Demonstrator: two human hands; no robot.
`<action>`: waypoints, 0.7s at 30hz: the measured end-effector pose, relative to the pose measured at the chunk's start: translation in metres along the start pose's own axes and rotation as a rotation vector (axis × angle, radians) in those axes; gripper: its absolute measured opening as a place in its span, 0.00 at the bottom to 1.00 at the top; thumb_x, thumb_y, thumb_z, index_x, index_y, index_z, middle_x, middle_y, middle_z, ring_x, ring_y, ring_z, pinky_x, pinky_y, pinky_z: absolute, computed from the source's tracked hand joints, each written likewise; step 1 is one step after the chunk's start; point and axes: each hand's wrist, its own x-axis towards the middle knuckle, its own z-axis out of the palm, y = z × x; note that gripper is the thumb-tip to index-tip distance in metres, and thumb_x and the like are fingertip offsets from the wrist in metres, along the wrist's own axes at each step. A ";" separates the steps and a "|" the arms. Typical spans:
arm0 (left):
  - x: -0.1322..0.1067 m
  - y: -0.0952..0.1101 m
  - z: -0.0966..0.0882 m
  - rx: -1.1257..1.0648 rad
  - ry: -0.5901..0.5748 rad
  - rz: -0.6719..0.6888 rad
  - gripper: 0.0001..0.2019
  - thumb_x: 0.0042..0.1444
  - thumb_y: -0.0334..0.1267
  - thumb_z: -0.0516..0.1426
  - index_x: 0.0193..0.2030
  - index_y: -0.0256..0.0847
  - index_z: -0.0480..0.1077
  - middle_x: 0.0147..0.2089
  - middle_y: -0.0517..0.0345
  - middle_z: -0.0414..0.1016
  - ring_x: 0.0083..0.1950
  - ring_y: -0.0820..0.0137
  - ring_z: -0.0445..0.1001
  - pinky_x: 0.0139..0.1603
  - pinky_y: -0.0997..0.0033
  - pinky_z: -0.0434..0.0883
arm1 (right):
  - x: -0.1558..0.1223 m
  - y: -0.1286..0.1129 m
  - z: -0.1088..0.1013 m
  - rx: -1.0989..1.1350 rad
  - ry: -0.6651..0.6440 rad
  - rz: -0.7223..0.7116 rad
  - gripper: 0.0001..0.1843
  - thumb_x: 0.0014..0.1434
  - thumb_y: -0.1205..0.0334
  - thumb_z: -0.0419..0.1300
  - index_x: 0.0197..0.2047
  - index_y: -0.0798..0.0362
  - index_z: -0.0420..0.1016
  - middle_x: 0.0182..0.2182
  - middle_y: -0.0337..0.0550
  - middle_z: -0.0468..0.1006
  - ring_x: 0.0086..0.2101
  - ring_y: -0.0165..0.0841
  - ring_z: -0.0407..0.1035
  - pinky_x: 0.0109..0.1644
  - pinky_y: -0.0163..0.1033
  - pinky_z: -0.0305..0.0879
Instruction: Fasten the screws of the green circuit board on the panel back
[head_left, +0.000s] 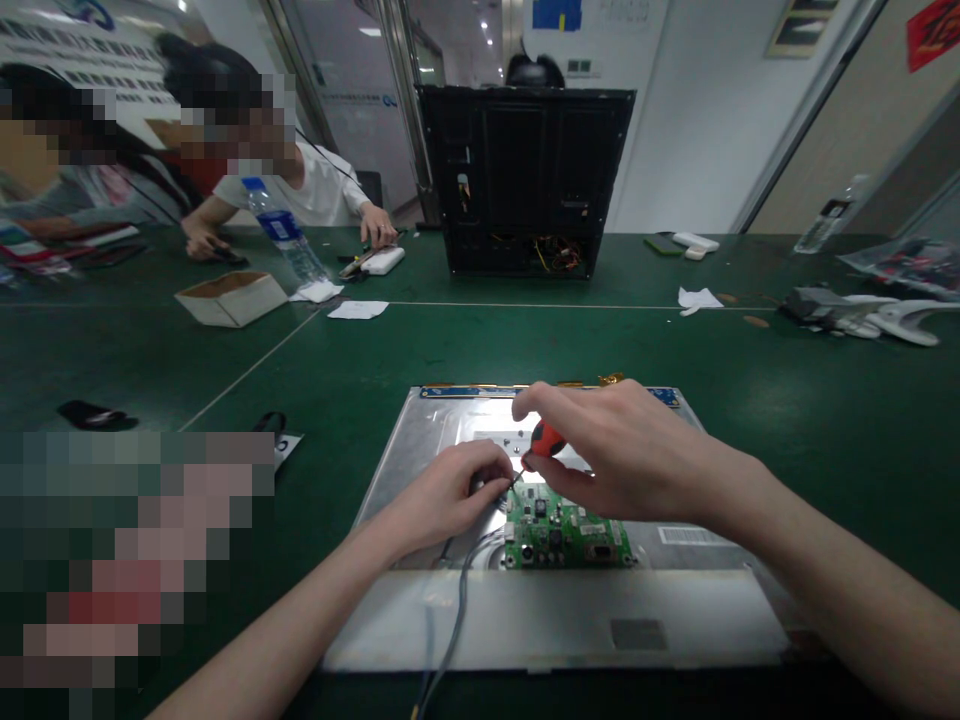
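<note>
Silver metal panel (555,640) lies flat toward the table's (510,345) near edge, grey cables (462,610) trailing off its front, a green circuit board (555,530) on top. Left hand (454,490) curls at the board's far left corner, perhaps steadying things; whether it pinches anything, I can't tell. Right hand (637,450) pinches the screwdriver (546,440) over that corner, likely for control: its long axis slants, tip down and leftward, handle up and right. Beyond, a black casing (525,180) stands near the table's far edge, a white-shirted person (322,185) to its left.
</note>
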 end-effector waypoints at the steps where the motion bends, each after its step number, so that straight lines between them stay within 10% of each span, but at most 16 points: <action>1: 0.000 0.001 0.000 0.002 0.000 0.001 0.06 0.65 0.36 0.54 0.42 0.41 0.72 0.38 0.56 0.75 0.37 0.66 0.71 0.38 0.66 0.66 | 0.000 0.000 -0.001 0.003 -0.001 -0.007 0.11 0.64 0.66 0.56 0.50 0.56 0.67 0.37 0.43 0.80 0.28 0.30 0.68 0.29 0.35 0.49; 9: 0.000 0.005 0.000 -0.001 0.015 0.000 0.06 0.64 0.35 0.53 0.40 0.41 0.71 0.36 0.57 0.75 0.37 0.66 0.70 0.38 0.66 0.66 | 0.000 0.005 0.001 -0.028 0.021 -0.029 0.10 0.67 0.55 0.59 0.44 0.54 0.70 0.34 0.41 0.79 0.29 0.30 0.68 0.28 0.35 0.46; 21: 0.000 0.003 -0.002 -0.038 0.008 0.009 0.06 0.64 0.36 0.54 0.41 0.41 0.72 0.39 0.55 0.76 0.38 0.65 0.71 0.39 0.65 0.67 | 0.000 0.003 0.001 -0.013 0.047 -0.050 0.11 0.65 0.65 0.56 0.50 0.57 0.69 0.39 0.44 0.79 0.30 0.30 0.68 0.28 0.36 0.49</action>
